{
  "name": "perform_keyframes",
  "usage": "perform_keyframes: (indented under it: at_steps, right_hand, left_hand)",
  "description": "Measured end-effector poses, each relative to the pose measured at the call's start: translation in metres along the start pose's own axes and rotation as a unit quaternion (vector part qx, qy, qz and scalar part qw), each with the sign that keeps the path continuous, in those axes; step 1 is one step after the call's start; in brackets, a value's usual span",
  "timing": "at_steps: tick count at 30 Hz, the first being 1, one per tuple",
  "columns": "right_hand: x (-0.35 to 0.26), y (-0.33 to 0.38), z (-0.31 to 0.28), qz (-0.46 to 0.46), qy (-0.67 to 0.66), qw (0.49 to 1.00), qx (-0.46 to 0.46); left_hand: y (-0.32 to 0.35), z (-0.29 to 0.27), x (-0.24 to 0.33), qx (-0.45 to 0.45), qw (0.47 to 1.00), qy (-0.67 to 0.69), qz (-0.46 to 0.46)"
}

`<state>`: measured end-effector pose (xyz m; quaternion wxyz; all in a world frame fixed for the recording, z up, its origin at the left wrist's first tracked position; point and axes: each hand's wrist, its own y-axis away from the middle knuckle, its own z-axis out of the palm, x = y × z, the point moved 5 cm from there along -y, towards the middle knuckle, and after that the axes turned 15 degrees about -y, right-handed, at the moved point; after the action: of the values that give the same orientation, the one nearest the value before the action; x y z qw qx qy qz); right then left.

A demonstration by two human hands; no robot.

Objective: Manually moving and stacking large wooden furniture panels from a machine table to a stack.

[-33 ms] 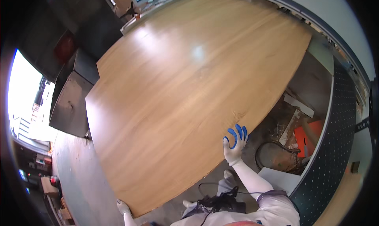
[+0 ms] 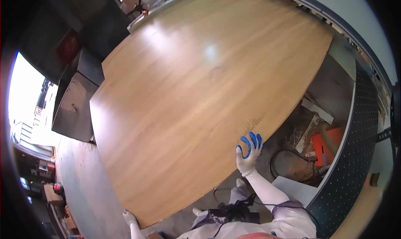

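Observation:
A large wooden panel [image 2: 200,84] with rounded edges and a glossy light-brown face fills most of the view. My right hand [image 2: 248,154], in a white glove with blue fingertips, grips the panel's right-hand edge with its fingers spread over the rim. My left hand [image 2: 128,217], also in a white glove, holds the panel's near-left corner at the bottom of the view; only part of it shows. My legs and feet [image 2: 240,182] are below the panel's near edge.
A dark metal cabinet [image 2: 75,105] stands at the left of the panel. A black perforated board [image 2: 355,155] curves along the right. Scraps, an orange object [image 2: 326,145] and a black cable loop [image 2: 284,164] lie on the floor at right.

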<state>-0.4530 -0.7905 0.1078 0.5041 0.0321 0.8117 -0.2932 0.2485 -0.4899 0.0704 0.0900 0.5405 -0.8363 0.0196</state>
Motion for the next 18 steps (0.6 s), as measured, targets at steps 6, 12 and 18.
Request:
perform_keyframes:
  at_steps: [6,12,18]
  right_hand:
    - [0.011,-0.057,0.019,0.014,-0.013,1.000,-0.025]
    - [0.045,-0.144,0.085,0.008,0.063,0.998,-0.021]
    - [0.083,-0.247,0.159,0.017,0.069,0.995,-0.069]
  left_hand:
    - [-0.020,0.018,0.027,0.017,1.000,0.000,-0.006]
    - [-0.075,0.051,0.102,-0.040,0.987,0.156,-0.011]
    - [-0.124,0.087,0.205,-0.366,0.740,0.564,-0.014]
